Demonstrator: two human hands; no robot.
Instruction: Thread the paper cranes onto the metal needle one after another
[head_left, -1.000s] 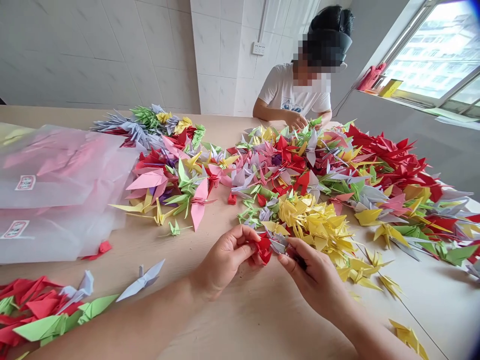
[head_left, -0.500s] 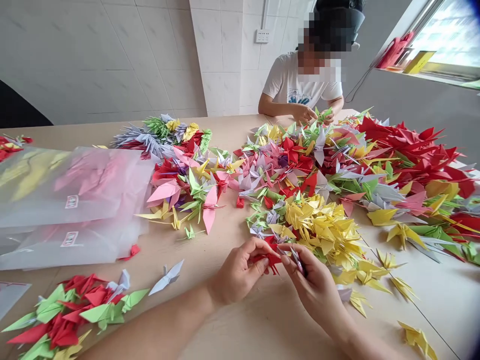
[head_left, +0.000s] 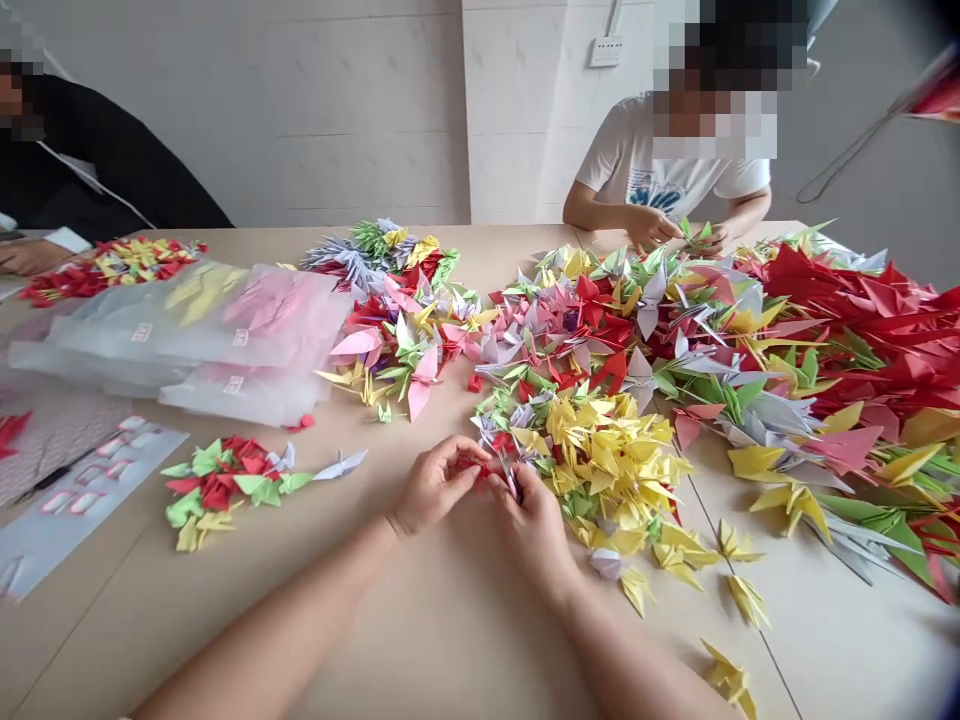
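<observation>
My left hand point(head_left: 433, 488) pinches a small red paper crane point(head_left: 478, 468), partly hidden by the fingers. Closed around a slim silver metal tool point(head_left: 509, 472), my right hand point(head_left: 536, 525) meets the left at the crane; whether the tool is tweezers or small scissors is unclear. Just beyond and to the right of my hands is a heap of yellow paper cranes point(head_left: 604, 445). A smaller pile of red and green cranes point(head_left: 238, 470) lies to the left, with a pale lilac crane point(head_left: 341, 466) beside it.
Clear plastic bags point(head_left: 187, 345) hold folded paper at the left. A mixed heap point(head_left: 555, 325) and a large red heap point(head_left: 877, 310) cover the table's far right. Across the table a person point(head_left: 679, 190) handles green paper. Another person's dark sleeve point(head_left: 142, 165) shows far left.
My view has swung left, bringing the second person and a label sheet into the picture. Both hands stay together at the red crane, the silver tool still in the right.
</observation>
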